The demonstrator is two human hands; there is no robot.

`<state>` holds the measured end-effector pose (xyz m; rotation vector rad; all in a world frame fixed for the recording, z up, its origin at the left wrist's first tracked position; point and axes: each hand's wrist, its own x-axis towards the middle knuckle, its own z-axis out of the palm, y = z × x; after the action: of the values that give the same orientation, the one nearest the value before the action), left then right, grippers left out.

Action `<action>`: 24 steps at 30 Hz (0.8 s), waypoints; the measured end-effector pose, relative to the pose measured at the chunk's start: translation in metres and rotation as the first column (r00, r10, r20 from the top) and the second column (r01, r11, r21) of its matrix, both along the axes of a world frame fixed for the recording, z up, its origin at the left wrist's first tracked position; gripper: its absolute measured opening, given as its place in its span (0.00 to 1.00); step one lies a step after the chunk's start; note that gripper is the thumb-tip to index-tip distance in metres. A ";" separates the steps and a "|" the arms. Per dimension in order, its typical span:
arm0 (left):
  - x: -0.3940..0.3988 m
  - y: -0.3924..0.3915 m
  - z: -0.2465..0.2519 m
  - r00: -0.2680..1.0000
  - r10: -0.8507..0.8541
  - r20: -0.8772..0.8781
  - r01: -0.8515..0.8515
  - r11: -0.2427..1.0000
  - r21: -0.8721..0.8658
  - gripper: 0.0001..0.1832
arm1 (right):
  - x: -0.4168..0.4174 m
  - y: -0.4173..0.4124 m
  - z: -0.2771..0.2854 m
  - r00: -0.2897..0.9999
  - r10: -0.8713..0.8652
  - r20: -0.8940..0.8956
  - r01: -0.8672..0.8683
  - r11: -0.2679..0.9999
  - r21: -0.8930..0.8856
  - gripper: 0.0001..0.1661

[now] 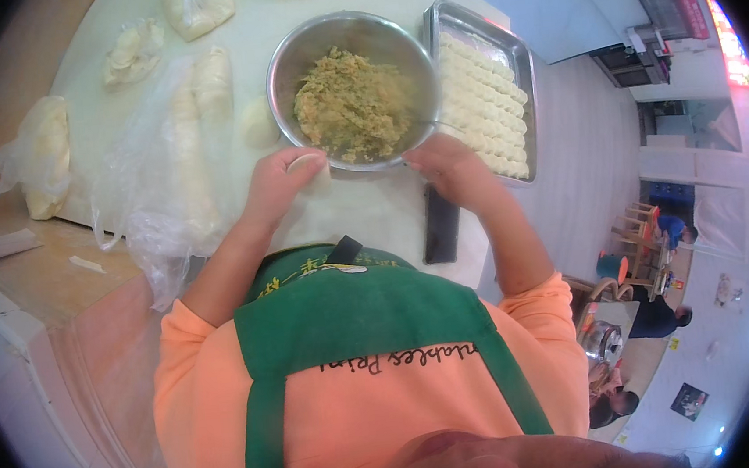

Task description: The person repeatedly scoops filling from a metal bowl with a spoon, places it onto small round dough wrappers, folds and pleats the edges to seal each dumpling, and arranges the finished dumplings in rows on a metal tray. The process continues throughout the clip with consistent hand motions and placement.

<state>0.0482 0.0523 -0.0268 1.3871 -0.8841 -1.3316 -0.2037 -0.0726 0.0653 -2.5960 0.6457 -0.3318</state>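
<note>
Between the thumb and fingers of my left hand [287,178] is a thin round dough wrapper [319,177], beside the near left rim of a steel mixing bowl [273,57]. A chopped, greenish-yellow filling [351,104] lies in the bowl. My right hand [452,168] is at the bowl's near right rim, fingers curled around a thin utensil [443,124]; the blurred hand hides most of it. Right of the bowl, a metal tray [528,90] holds rows of shaped dumplings [483,106]. Pale round wrappers [259,122] lie left of the bowl.
Clear plastic bags [146,186] with long dough wrapper stacks [193,149] cover the left of the table. More bagged dough [198,10] lies farther back. A dark phone [441,225] lies below my right hand. People sit at tables in the right background.
</note>
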 end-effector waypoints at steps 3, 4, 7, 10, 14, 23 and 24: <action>-0.010 -0.010 -0.015 0.887 0.316 -0.337 -0.298 0.949 0.103 0.17 | -0.002 -0.001 -0.007 0.997 0.070 -0.016 -0.071 0.996 -0.058 0.08; -0.011 -0.012 -0.017 0.861 0.345 -0.374 -0.324 0.938 0.122 0.18 | -0.004 -0.002 -0.008 0.995 0.096 -0.018 -0.097 0.992 -0.077 0.09; -0.013 -0.014 -0.015 0.824 0.397 -0.404 -0.361 0.918 0.165 0.19 | -0.014 0.002 -0.001 0.993 0.101 -0.065 -0.103 0.994 -0.025 0.10; -0.015 -0.013 -0.012 0.854 0.388 -0.346 -0.348 0.921 0.173 0.19 | -0.017 0.020 -0.002 0.990 0.140 0.030 -0.139 0.990 -0.016 0.11; -0.015 -0.012 -0.017 0.854 0.352 -0.382 -0.314 0.936 0.162 0.19 | -0.001 0.064 -0.031 0.973 0.024 0.228 -0.018 0.999 -0.028 0.09; 0.007 -0.022 0.006 0.763 0.427 -0.485 -0.458 0.887 0.060 0.16 | 0.003 0.062 -0.084 0.415 -0.900 0.135 -0.091 0.106 0.990 0.21; 0.007 -0.022 0.007 0.716 0.437 -0.544 -0.484 0.873 0.064 0.15 | 0.002 0.058 -0.080 0.444 -0.885 0.141 -0.003 0.156 0.988 0.21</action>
<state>0.0557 0.0302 -0.0203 0.9822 -0.1741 -1.1767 -0.2016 -0.0151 -0.0142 -0.7884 0.9953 -0.8885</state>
